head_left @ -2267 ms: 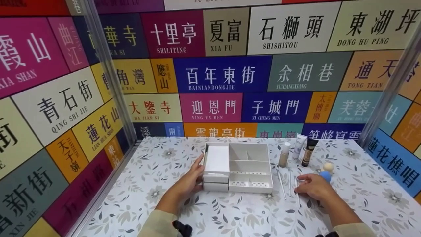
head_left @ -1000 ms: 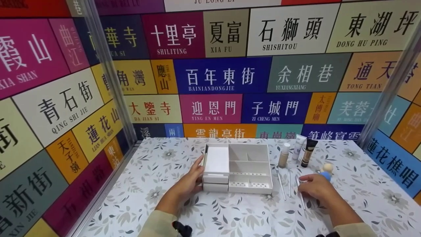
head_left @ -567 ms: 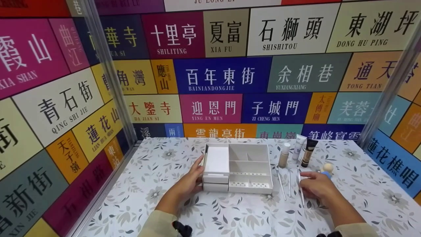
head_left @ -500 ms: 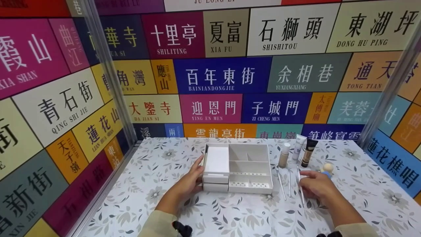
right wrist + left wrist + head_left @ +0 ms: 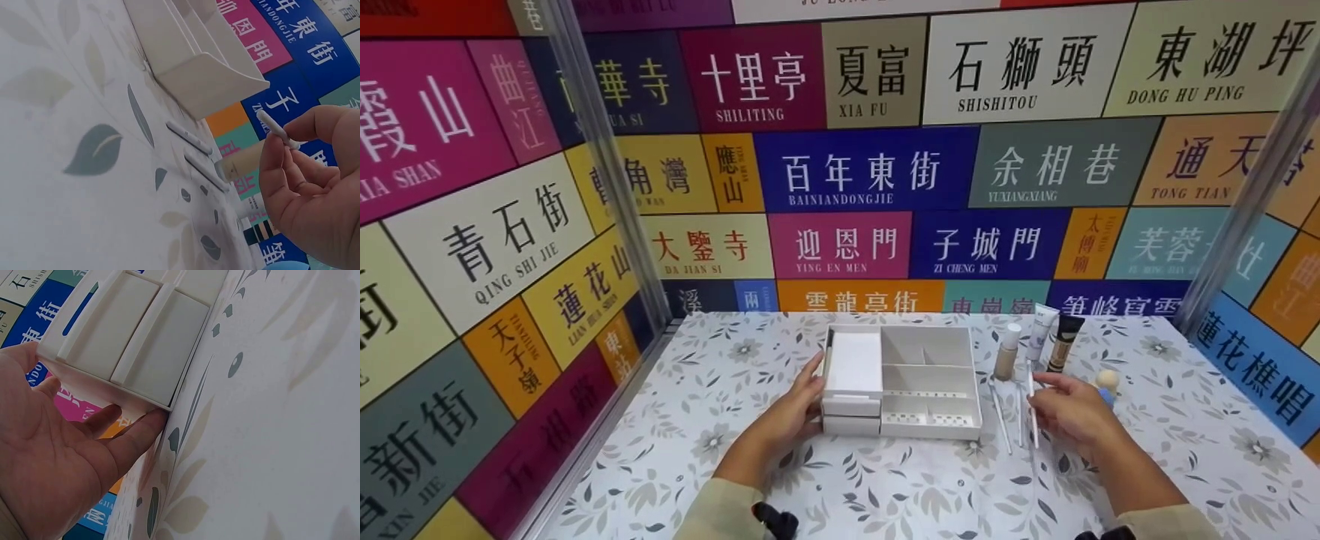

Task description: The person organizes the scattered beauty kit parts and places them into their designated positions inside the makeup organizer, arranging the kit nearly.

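Note:
A white desktop organizer (image 5: 851, 364) with open compartments on its right and two drawer fronts (image 5: 152, 343) on its left stands on the table. Against its left side lies my left hand (image 5: 795, 405), fingers extended along the wall. My right hand (image 5: 1072, 412) pinches a slim white pen-like stick (image 5: 273, 125) between thumb and fingers, raised over the table to the organizer's right. Two similar white sticks, a left one (image 5: 1001, 420) and a right one (image 5: 1021, 412), lie on the table between organizer and hand.
Behind the sticks stand a beige bottle with a white cap (image 5: 1006, 356), a white tube (image 5: 1041, 330) and a black-and-tan tube (image 5: 1063, 345). A cream sponge (image 5: 1106, 381) and a blue sponge (image 5: 1105, 396), partly hidden, sit beyond my right hand. Sign-patterned walls enclose the table.
My right hand has picked up the rightmost stick from the table and moved it slightly left and away from me. My left hand has stayed at the organizer's side.

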A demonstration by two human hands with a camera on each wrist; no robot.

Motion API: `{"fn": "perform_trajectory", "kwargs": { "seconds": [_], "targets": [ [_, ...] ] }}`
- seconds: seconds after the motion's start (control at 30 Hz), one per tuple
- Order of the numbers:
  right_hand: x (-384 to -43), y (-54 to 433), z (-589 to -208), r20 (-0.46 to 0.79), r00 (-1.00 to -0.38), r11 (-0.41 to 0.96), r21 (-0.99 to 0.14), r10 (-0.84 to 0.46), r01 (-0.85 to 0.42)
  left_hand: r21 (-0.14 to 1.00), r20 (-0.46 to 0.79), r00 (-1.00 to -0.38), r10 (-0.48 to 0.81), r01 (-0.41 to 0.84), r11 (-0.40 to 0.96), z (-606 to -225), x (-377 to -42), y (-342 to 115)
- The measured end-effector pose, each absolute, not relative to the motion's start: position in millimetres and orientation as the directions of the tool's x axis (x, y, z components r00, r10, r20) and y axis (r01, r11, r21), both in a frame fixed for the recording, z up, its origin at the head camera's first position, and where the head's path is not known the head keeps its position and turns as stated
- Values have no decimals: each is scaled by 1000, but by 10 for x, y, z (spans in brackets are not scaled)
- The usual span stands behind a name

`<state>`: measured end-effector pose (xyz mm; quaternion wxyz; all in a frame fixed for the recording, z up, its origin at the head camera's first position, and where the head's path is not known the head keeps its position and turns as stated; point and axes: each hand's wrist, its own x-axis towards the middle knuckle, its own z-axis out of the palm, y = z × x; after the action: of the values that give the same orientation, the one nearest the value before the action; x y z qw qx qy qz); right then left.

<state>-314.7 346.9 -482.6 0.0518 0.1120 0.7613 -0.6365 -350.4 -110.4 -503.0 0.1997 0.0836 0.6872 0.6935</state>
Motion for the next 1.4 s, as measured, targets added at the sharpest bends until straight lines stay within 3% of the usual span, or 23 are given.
{"fn": "perform_trajectory", "kwargs": {
  "seconds": [0.67,1.0,1.4],
  "targets": [
    [-2979,2982,-4579,-89,-994,18,-996,-66,88,988,-156,-906,393,-151,44,-5034,-3504,-1106],
    [-2929,2807,-4530,-79,-985,-22,-996,-156,83,985,-170,-905,389,-160,58,-5032,-3513,-1106],
    [-3073,2459,-4548,-81,-984,-77,-993,-161,95,989,-145,-900,412,-149,24,-5033,-3513,-1110]
  ]
}}
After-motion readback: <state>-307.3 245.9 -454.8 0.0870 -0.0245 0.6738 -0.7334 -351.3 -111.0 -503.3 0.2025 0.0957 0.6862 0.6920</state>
